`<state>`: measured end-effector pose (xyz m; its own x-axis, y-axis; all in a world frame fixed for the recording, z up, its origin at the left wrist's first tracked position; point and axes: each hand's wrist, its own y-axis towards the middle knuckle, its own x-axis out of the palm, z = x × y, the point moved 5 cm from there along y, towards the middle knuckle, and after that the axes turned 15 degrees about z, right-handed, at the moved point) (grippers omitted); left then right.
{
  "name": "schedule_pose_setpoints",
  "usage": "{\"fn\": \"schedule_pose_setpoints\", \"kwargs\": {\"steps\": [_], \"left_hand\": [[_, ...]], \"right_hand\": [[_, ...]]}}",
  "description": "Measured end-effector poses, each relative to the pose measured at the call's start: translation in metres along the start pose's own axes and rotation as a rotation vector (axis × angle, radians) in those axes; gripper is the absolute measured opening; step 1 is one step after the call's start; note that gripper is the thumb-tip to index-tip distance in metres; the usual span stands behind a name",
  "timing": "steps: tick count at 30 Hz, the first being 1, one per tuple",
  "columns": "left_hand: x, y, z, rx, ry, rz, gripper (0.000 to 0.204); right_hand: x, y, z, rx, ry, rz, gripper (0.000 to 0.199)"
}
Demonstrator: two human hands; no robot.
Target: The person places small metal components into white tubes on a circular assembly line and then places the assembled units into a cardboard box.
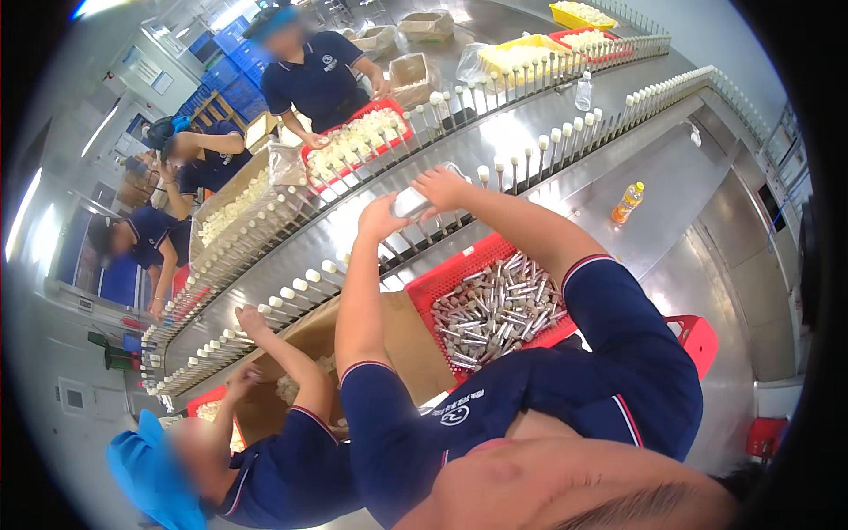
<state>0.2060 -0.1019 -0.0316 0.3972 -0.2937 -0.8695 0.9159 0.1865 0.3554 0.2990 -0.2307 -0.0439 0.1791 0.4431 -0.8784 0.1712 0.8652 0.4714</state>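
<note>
Both my arms reach forward over the row of upright spindles on the metal line. Between my hands is a pale silvery-white object (409, 203) with a smooth side; its exact kind cannot be made out. My left hand (380, 218) wraps round its left end, and my right hand (442, 189) closes on its right end. Spindles topped with white caps (500, 164) stand to the right of my hands, and more white-capped spindles (300, 285) run to the left. Below my forearms sits a red basket (424, 296) full of small silvery tubes with brownish ends (499, 309).
A co-worker (265, 459) works close at my left, beside a cardboard box (402, 340). Across the line, another person (314, 79) handles a red basket (309, 157) of cream-coloured pieces. An orange drink bottle (628, 203) and a clear bottle (584, 92) stand on metal surfaces.
</note>
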Motion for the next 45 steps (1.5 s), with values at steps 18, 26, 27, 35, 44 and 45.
{"fn": "schedule_pose_setpoints", "kwargs": {"steps": [18,26,27,35,44,45], "left_hand": [[0.001,-0.017,-0.002,-0.107,0.042,0.126,0.078],[-0.014,-0.036,0.072,0.189,0.001,0.740,0.048],[-0.010,-0.048,0.087,0.130,-0.113,0.688,0.038],[0.193,-0.196,0.181,0.377,-0.475,-0.872,0.028],[0.260,-0.213,0.174,0.187,-0.452,-0.692,0.036],[0.271,-0.222,0.174,0.187,-0.414,-0.599,0.036]], "right_hand": [[0.004,-0.007,0.007,-0.053,0.065,0.031,0.076],[-0.004,-0.010,0.019,-0.063,0.072,-0.106,0.084],[-0.007,-0.011,0.024,-0.065,0.072,-0.108,0.084],[-0.027,0.006,0.014,0.019,0.136,-0.064,0.082],[-0.020,-0.028,0.031,0.033,0.077,-0.104,0.082],[-0.020,-0.030,0.036,0.027,0.054,-0.126,0.083]]}}
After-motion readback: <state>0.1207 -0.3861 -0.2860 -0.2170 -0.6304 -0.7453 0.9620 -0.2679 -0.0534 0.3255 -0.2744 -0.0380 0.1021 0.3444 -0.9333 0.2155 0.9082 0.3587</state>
